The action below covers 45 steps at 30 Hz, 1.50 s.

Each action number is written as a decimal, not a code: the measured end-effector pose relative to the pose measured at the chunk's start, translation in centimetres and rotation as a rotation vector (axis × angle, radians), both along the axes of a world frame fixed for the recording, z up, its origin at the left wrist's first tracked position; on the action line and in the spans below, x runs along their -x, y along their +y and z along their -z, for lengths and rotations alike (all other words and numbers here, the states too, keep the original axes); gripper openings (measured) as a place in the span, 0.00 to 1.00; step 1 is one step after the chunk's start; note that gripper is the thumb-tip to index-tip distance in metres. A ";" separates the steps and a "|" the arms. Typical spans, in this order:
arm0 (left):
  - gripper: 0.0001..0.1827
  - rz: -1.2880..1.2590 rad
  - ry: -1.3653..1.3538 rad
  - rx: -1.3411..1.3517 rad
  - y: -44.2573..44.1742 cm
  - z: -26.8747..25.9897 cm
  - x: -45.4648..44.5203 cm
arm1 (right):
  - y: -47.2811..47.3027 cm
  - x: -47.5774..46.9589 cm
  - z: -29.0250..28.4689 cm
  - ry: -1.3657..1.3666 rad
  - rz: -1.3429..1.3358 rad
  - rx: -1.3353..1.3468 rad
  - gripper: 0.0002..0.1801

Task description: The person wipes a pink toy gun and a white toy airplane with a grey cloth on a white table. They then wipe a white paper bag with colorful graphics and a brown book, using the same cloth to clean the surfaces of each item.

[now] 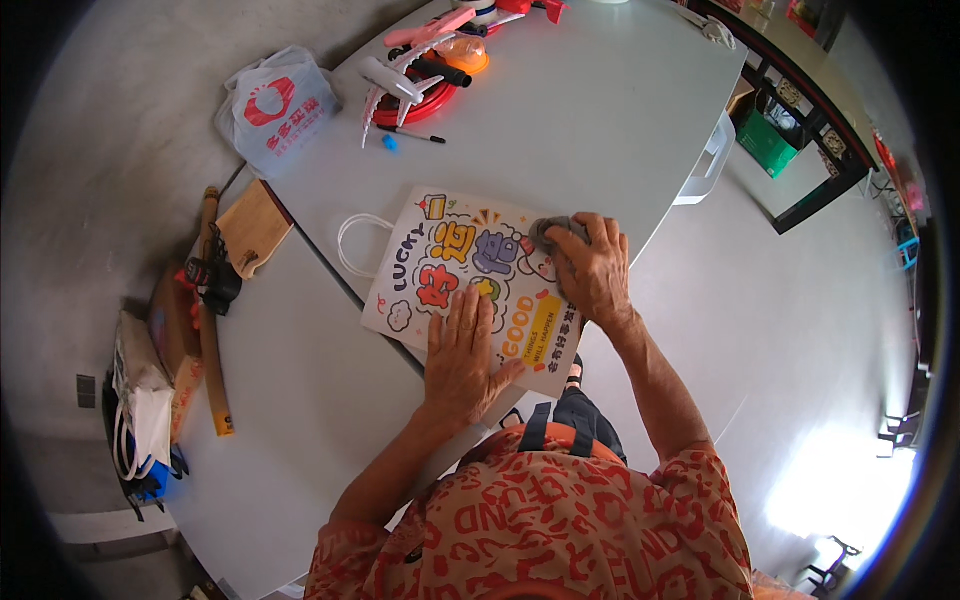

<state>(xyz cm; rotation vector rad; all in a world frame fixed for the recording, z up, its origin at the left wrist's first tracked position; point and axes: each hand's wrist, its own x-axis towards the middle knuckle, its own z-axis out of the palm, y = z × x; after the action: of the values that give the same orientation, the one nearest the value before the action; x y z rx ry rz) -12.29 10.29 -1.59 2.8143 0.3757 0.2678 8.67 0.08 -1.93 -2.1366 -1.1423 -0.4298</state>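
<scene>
A white paper gift bag (405,259) printed with colourful cartoon lettering lies flat on the grey table, its white cord handle (341,244) towards the left. My left hand (461,367) rests flat on the bag's lower middle with nothing in its grasp. In my right hand (596,266) is a dark grey cloth (551,226), pressed onto the bag near its right edge. Part of the cloth is hidden under my fingers. One corner of the bag juts over the table's near edge.
Behind the bag are a white toy airplane (394,81), a black pen (412,135) and a small blue object (389,142). At the left lie a plastic bag (281,112), a brown paper bag (255,229), a long cardboard tube (215,352) and several carrier bags (146,405). A white stool (705,165) stands beyond the right edge.
</scene>
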 end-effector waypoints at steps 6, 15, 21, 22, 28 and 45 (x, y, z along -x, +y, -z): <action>0.50 -0.027 -0.006 0.021 0.1 0.1 -0.1 | -0.8 2.4 -1.0 -0.057 -0.115 0.087 0.18; 0.51 -0.003 -0.048 0.015 0.3 0.3 0.4 | -1.4 4.4 -0.8 0.011 -0.378 0.207 0.17; 0.52 0.007 -0.103 0.022 0.3 -0.1 0.3 | 3.4 -0.8 -0.9 -0.002 -0.243 0.124 0.16; 0.52 0.009 -0.103 0.017 0.3 -0.1 0.3 | 4.2 -1.5 -0.6 -0.001 -0.199 0.092 0.17; 0.51 -0.001 -0.131 0.031 0.6 0.3 0.2 | 4.2 -0.6 -0.5 -0.080 -0.294 0.092 0.22; 0.48 0.047 -0.175 -0.001 0.5 0.8 0.3 | 8.8 0.0 -0.1 0.000 -0.448 0.107 0.18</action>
<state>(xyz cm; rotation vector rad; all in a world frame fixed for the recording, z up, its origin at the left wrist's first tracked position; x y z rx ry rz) -12.63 10.78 -2.41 2.7692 0.2698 0.4998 8.71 8.90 -1.82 -1.8876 -1.6215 -0.1662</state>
